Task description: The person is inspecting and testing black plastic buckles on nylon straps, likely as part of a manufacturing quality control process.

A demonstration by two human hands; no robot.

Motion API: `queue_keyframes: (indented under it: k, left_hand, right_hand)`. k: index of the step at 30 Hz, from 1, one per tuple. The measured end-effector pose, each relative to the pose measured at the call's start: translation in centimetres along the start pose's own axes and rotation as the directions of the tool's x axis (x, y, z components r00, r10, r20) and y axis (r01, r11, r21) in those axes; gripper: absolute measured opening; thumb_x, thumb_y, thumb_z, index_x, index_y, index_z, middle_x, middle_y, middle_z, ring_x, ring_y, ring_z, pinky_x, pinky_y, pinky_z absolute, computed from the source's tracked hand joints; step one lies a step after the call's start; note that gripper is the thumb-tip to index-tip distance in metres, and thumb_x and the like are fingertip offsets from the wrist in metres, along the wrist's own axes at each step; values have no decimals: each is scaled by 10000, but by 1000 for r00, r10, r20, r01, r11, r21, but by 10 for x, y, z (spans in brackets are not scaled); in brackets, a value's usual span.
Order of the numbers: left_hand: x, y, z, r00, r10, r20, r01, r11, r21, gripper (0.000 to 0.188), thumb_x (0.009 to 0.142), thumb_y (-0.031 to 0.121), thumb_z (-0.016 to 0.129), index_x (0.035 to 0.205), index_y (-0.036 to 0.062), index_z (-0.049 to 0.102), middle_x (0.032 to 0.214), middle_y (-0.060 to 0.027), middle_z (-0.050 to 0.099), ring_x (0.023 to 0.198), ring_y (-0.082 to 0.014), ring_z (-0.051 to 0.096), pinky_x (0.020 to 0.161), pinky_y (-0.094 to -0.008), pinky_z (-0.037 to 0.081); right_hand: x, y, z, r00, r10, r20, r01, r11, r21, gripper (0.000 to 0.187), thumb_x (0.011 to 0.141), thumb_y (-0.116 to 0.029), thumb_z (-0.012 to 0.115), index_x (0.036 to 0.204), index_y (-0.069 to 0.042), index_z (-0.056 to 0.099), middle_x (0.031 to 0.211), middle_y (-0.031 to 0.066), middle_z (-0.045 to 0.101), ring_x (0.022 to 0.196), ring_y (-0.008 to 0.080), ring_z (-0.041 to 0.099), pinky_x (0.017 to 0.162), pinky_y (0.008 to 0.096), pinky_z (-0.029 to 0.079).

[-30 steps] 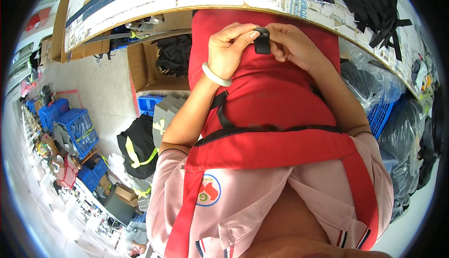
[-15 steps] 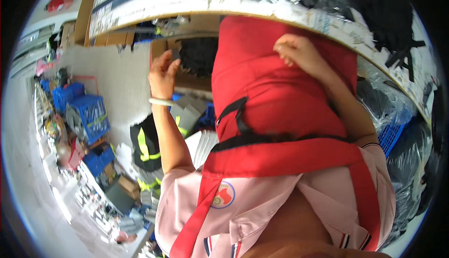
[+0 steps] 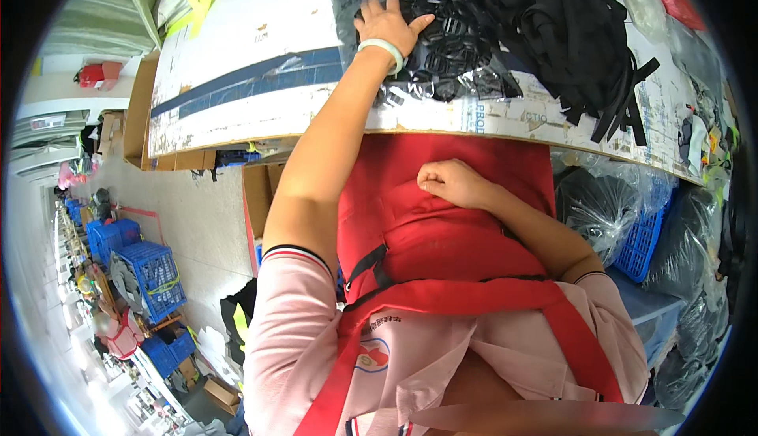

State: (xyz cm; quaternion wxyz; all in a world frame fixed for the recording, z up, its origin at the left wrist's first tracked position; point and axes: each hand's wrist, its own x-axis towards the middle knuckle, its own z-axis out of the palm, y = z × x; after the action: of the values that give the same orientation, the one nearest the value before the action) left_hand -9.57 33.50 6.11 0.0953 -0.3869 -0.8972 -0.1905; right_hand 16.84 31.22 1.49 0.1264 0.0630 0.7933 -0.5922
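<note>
My left hand (image 3: 391, 29) reaches over the table with its fingers spread. It lies on a clear plastic bag (image 3: 497, 80) of black plastic buckles (image 3: 450, 29), near the bag's left side. A pale bangle (image 3: 384, 47) circles that wrist. My right hand (image 3: 454, 183) is curled into a loose fist in front of my red apron (image 3: 442, 238), below the table edge, and nothing shows in it. To the right of the bag lies a tangled heap of black straps (image 3: 553, 33), its loose ends hanging toward the table's near edge.
The white, worn table (image 3: 253, 29) has a dark blue tape strip (image 3: 245, 84) across it. Yellow-green strips (image 3: 189, 1) lie at its far left. At right below stand a blue basket (image 3: 643, 234) and plastic-wrapped bundles (image 3: 687, 254). Blue crates (image 3: 150, 274) sit on the floor at left.
My left hand has swung up from beside the apron onto the bag of buckles, its fingers spreading. My right hand stays curled before the apron. More of the tabletop is in view.
</note>
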Motion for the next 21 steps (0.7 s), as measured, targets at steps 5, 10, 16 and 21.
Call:
queue_keyframes:
  k: [5, 10, 16, 21]
  left_hand:
    - [15, 18, 11, 999, 27, 21, -27, 999, -19, 705, 789, 611, 597, 1276, 105, 541, 1296, -259, 453, 1212, -410, 446, 980, -482, 384]
    - [-1, 6, 3, 995, 103, 12, -94, 947, -306, 359, 733, 246, 734, 1032, 60, 665, 1043, -168, 566, 937, -333, 594, 833, -378, 482]
    - [5, -7, -12, 997, -7, 71, 44, 849, -527, 409, 659, 234, 836, 963, -1, 697, 849, -134, 661, 773, -260, 643, 746, -314, 499]
    - [5, -10, -24, 828, -203, 523, 558, 207, -803, 274, 744, 213, 807, 900, 20, 690, 763, -27, 648, 626, -133, 589, 548, -264, 480]
  right_hand:
    - [1, 8, -10, 1000, 20, -5, -20, 1000, -11, 124, 841, -155, 576, 881, -44, 614, 788, 121, 659, 730, 255, 638, 667, 368, 483]
    - [8, 15, -9, 1000, 4, -15, -4, 1000, -1, 135, 835, -173, 575, 872, -50, 618, 796, 122, 660, 740, 267, 638, 678, 378, 482]
    - [6, 12, -10, 1000, -15, -14, 15, 999, -44, 119, 818, -162, 572, 841, -53, 614, 782, 116, 659, 741, 269, 639, 668, 382, 479]
    - [6, 13, -9, 1000, 19, -11, -19, 1000, -23, 103, 817, -144, 575, 840, -51, 615, 780, 110, 664, 732, 259, 640, 660, 373, 481]
